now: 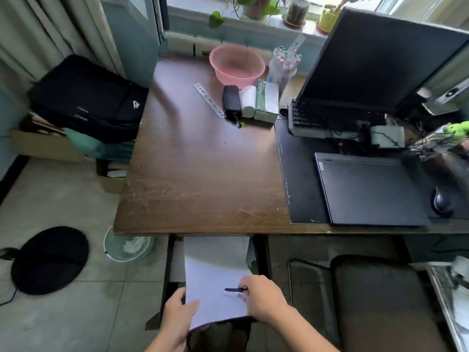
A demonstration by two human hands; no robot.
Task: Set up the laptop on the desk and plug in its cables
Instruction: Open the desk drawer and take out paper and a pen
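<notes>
Nearest, the left hand (179, 317) pinches the near left corner of a white sheet (215, 280) over the open drawer (165, 288); the right hand (264, 297) presses a pen (235, 289) onto it, fingers curled around the pen; the pen could roll off into the drawer, or the sheet crease. Farther right, the closed laptop (368, 189) lies on the desk (203, 161) on a dark mat (299, 174), its cables among the tangle beyond; a hasty reach might snag them or knock the mouse (442, 200).

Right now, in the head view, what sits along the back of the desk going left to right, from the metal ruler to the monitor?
Metal ruler → black pouch → white roll → tissue box → keyboard → monitor.
</notes>
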